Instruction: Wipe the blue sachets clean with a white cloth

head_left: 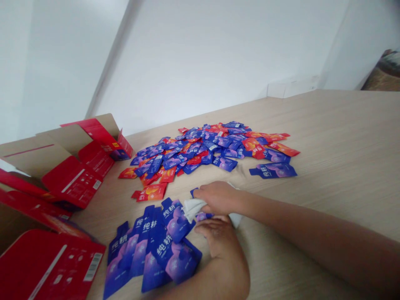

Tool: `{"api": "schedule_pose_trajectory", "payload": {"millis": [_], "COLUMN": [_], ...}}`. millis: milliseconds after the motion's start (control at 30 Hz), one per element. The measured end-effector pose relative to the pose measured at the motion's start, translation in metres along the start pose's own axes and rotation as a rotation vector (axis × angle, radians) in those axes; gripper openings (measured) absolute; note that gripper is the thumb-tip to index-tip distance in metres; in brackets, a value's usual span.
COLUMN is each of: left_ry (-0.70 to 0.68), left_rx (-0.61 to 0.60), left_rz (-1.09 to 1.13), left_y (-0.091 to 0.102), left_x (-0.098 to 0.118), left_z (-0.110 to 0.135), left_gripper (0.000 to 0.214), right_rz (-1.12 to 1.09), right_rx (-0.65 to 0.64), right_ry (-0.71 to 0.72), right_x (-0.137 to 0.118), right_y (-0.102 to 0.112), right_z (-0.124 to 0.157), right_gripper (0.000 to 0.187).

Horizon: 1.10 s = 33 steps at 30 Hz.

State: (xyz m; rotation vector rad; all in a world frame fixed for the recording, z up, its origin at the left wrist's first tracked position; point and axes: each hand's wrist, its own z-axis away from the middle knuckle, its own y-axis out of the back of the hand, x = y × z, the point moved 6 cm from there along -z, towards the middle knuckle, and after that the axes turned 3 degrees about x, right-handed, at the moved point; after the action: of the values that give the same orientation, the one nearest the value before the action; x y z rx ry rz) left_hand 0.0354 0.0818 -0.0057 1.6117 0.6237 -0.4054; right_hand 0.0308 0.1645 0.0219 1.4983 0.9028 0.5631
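My right hand point(218, 198) is closed on a white cloth point(193, 207), part of which shows beyond its fingers. Just below it, my left hand point(218, 233) has its fingers curled at a blue-purple pouch point(204, 216), mostly hidden by both hands and the cloth. Cloth and pouch appear to be touching. To the left of my hands, several blue-purple pouches point(150, 246) with printed fruit lie overlapping on the table point(300, 241).
A wide pile of blue and red-orange pouches point(200, 146) covers the table's middle, with one blue pouch point(275, 170) at its right. Open red cartons point(71, 179) line the left side. A white box point(292, 86) stands against the wall at the back.
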Motion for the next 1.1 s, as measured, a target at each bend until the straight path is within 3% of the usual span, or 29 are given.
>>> {"api": "schedule_pose_trajectory", "payload": {"millis": [100, 233, 367, 533, 667, 833, 967, 1100], "left_ry": [0.018, 0.004, -0.029, -0.038, -0.024, -0.020, -0.018, -0.023], "left_rx": [-0.003, 0.016, 0.015, 0.026, 0.065, 0.085, 0.079, 0.088], "left_rz": [0.027, -0.024, -0.088, -0.134, -0.175, -0.208, -0.196, -0.192], "left_y": [0.000, 0.000, 0.000, 0.000, 0.001, 0.002, 0.000, 0.000], "left_x": [0.000, 0.000, 0.001, 0.003, 0.002, 0.002, 0.002, 0.003], "left_z": [0.000, 0.002, 0.002, 0.001, 0.002, 0.003, 0.002, 0.001], "left_gripper": [0.032, 0.034, 0.035, 0.040, 0.038, 0.035, 0.037, 0.038], "right_rz": [0.003, 0.039, 0.001, -0.011, 0.000, 0.070, 0.038, 0.000], "right_rx": [-0.030, 0.036, 0.060, -0.038, -0.046, 0.052, 0.108, 0.032], "right_ry": [-0.050, -0.101, -0.008, 0.085, 0.016, -0.106, -0.037, 0.053], "right_x": [0.009, 0.019, 0.003, -0.010, 0.008, 0.029, 0.014, -0.003], "right_y": [-0.004, 0.010, 0.019, 0.002, -0.007, 0.006, 0.016, 0.004], "right_z": [0.000, 0.000, 0.002, 0.002, -0.001, -0.002, 0.000, 0.000], "right_gripper": [0.038, 0.035, 0.036, 0.038, 0.039, 0.034, 0.033, 0.037]}}
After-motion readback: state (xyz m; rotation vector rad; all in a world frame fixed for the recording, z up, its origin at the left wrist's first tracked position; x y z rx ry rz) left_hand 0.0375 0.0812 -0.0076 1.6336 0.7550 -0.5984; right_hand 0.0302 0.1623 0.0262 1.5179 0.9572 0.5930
